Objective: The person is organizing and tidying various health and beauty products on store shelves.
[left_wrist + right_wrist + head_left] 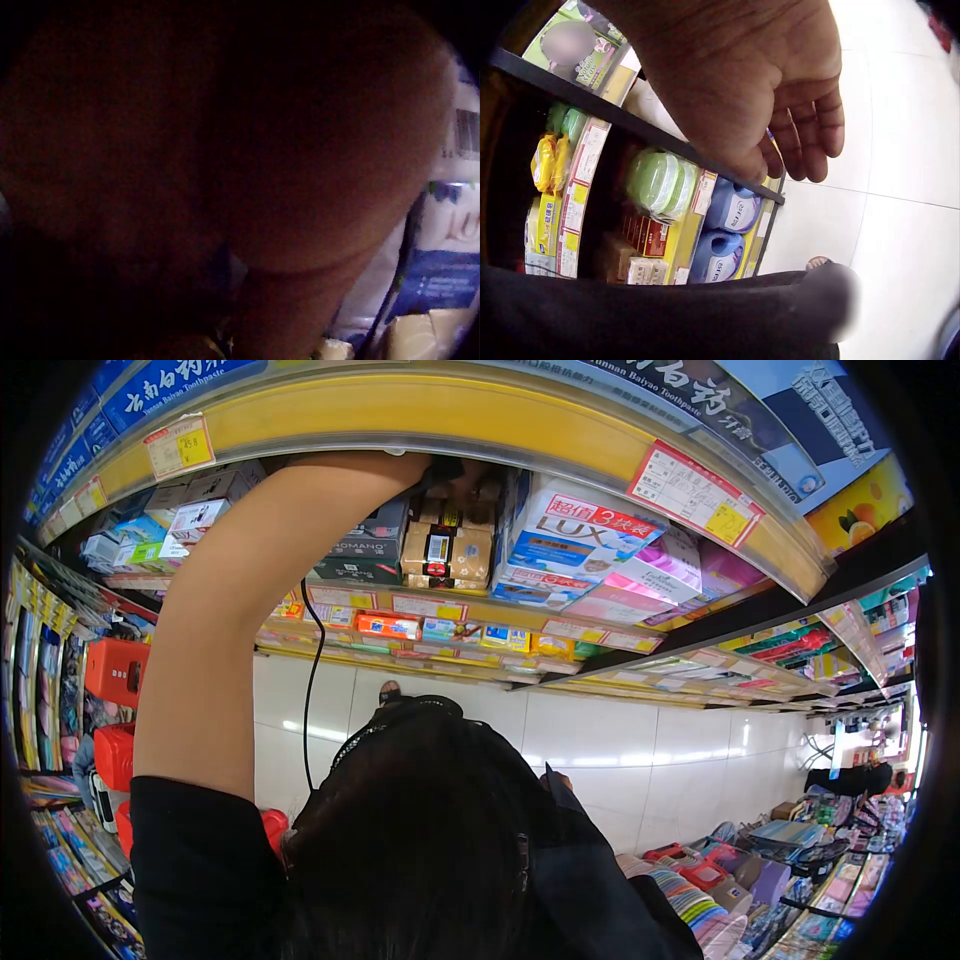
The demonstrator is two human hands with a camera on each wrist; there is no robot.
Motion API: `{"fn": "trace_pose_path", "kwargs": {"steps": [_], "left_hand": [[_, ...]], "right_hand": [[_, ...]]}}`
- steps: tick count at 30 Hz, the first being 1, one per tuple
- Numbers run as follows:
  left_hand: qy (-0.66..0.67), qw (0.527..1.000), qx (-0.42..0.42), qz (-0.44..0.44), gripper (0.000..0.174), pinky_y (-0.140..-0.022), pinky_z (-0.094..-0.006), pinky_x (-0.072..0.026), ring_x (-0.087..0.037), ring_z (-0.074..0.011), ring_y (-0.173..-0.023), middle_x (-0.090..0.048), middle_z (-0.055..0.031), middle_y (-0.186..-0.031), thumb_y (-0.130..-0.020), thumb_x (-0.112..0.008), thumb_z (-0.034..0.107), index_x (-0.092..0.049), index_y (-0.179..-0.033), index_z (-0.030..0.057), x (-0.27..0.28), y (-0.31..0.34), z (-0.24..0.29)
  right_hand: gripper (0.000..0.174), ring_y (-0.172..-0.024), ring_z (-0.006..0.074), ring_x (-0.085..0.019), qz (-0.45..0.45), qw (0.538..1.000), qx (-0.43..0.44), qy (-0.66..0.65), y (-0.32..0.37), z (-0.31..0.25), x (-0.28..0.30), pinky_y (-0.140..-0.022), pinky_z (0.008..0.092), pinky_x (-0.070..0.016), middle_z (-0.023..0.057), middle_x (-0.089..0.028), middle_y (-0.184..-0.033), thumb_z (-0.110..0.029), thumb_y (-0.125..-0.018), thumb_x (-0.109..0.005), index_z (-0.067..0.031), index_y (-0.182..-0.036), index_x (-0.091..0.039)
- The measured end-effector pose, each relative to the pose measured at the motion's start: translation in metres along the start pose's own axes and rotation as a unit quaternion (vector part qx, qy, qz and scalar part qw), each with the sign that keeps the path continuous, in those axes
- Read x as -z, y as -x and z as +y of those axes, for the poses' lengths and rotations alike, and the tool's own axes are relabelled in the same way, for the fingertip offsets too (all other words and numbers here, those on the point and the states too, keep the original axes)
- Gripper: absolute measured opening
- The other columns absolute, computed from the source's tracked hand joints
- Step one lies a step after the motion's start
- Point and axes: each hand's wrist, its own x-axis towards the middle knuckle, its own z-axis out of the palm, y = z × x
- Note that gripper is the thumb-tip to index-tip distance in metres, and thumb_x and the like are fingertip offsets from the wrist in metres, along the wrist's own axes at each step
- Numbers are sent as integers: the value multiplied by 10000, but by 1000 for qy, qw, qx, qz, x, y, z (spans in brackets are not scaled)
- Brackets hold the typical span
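My left arm reaches in under the yellow shelf edge (480, 410) in the head view. The left hand (322, 172) fills most of the dark left wrist view, and shadow hides its fingertips. It is over tan patterned packs (473, 550) with a black band and a barcode label. Beside them stands a white and blue LUX three-bar soap pack (575, 535), and LUX wrappers (450, 225) also show right of the hand in the left wrist view. My right hand (757, 97) hangs at my side with fingers loosely bent, holding nothing.
Toothpaste boxes (190, 385) fill the shelf above. Dark Romano boxes (372, 540) stand left of the tan packs, pink boxes (655, 570) to the right. Blue bottles (718, 256) stand on a low shelf. Behind is a tiled floor (600, 745) with goods across the aisle.
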Motion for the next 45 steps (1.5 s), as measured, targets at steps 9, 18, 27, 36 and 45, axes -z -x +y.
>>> {"fn": "trace_pose_path", "kwargs": {"steps": [9,18,27,36,45], "left_hand": [[-24,999,-18,-17,493,-826,-414,-480,-610,-343,-950,-649,-195,-976,-707,-741,211,-586,-1120,-9,9,18,7],[-46,997,-37,-48,502,-817,-417,-483,-612,-347,-941,-649,-200,-962,-693,-750,208,-588,-1114,-13,17,15,13],[-57,993,-53,-87,512,-807,-419,-486,-615,-351,-931,-649,-204,-947,-679,-759,205,-590,-1108,-17,14,2,30],[-71,986,-82,-129,522,-798,-422,-488,-617,-354,-921,-649,-209,-932,-665,-768,201,-592,-1103,-21,19,22,3],[-170,980,24,-104,427,-750,-400,-532,-649,-308,-923,-668,-169,-940,-595,-836,207,-668,-923,-8,-39,51,8]], "right_hand": [[124,-768,330,-632,132,989,49,-43,-4,3,-1,-632,424,-536,122,-630,-780,-96,-625,-691,-86,-693,-589],[25,-751,330,-638,128,964,168,164,-47,85,-89,-613,434,-542,127,-630,-774,-97,-696,-609,-81,-697,-589],[22,-749,333,-633,154,952,247,92,-39,78,-66,-616,414,-543,127,-631,-780,-94,-679,-612,-89,-691,-595],[65,-785,323,-635,33,997,35,54,2,-22,33,-640,425,-536,122,-633,-798,-67,-653,-640,-88,-691,-590],[52,-802,315,-629,122,972,190,69,-15,34,-9,-663,425,-527,115,-624,-777,-87,-673,-638,-86,-692,-590]]}}
